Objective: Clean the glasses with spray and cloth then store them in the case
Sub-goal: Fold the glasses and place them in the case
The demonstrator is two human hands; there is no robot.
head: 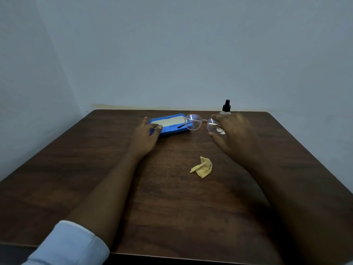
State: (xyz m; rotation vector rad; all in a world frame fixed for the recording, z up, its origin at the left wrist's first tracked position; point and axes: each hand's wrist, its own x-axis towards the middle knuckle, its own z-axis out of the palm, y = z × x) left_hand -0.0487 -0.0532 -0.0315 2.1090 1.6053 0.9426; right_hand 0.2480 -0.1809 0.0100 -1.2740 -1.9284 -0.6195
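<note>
The round glasses with a thin rose-gold metal frame (193,122) sit in the air just right of the open blue rectangular case (175,130), lenses facing us. One dark-tipped temple reaches over the case's right end. Our right hand (235,134) holds them at the lens farther from the case, fingers above and thumb below; the hand is blurred, so we cannot tell the exact pinch. Our left hand (145,138) grips the case's left end, its thumb on the near wall and a finger behind the far edge. The case shows a pale lining inside. A small clear spray bottle with a black nozzle (226,107) stands upright right of the case, partly hidden by our right hand. A crumpled yellow cloth (203,167) lies nearer us than the case, on the dark brown wooden table (172,207). A white ribbed sleeve (66,243) covers our left upper forearm.
</note>
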